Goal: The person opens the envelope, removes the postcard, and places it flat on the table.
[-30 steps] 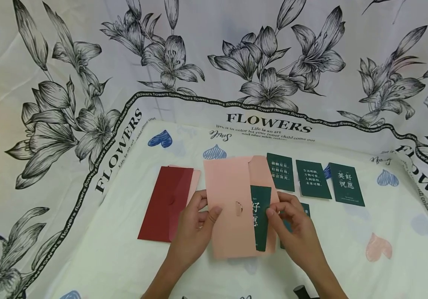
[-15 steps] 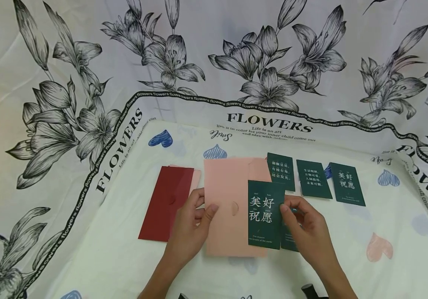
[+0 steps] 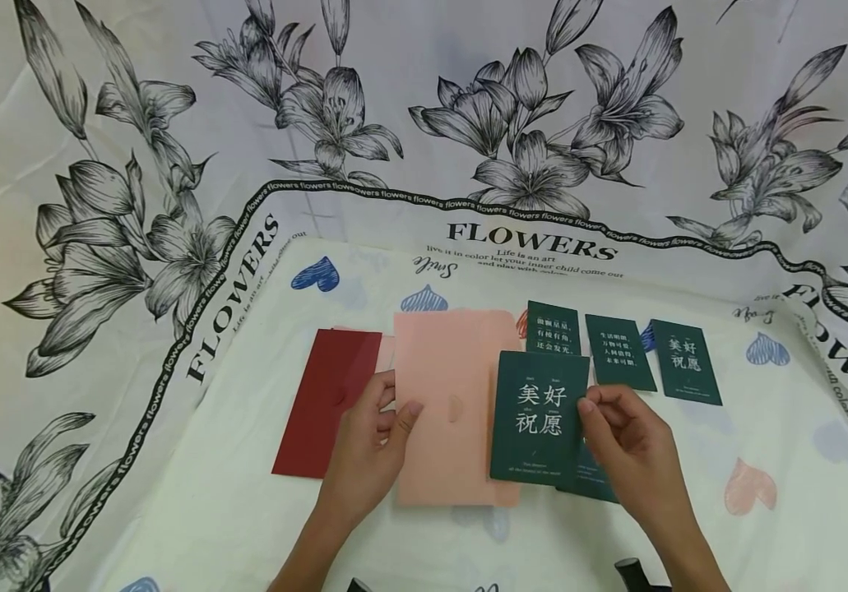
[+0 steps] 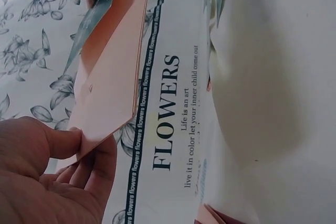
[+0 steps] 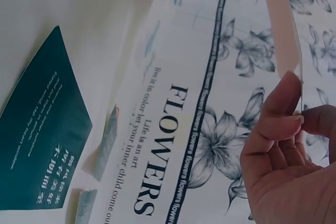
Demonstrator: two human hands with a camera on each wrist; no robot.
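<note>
A pink envelope [image 3: 438,444] is held upright above the cloth by my left hand [image 3: 364,460], thumb in front and fingers behind its left edge. The left wrist view shows the same pinch on the envelope [image 4: 113,87]. My right hand [image 3: 631,452] pinches the right edge of a dark green card [image 3: 538,448] with white characters. This card stands just right of the envelope, overlapping its right side in the head view. Another green card [image 3: 594,481] lies on the cloth, partly hidden behind the held card and right hand; the right wrist view shows this lying card [image 5: 50,129] more fully.
A dark red envelope [image 3: 320,403] lies at left, partly over a pink one [image 3: 386,349]. Green cards lie in a row at back right: one [image 3: 553,329], another [image 3: 619,353] and a third [image 3: 686,362]. A black object [image 3: 631,571] shows at the front edge.
The green card, at first partly inside the pink envelope, has come out to the right in my right hand. My left hand and the envelope have shifted slightly left.
</note>
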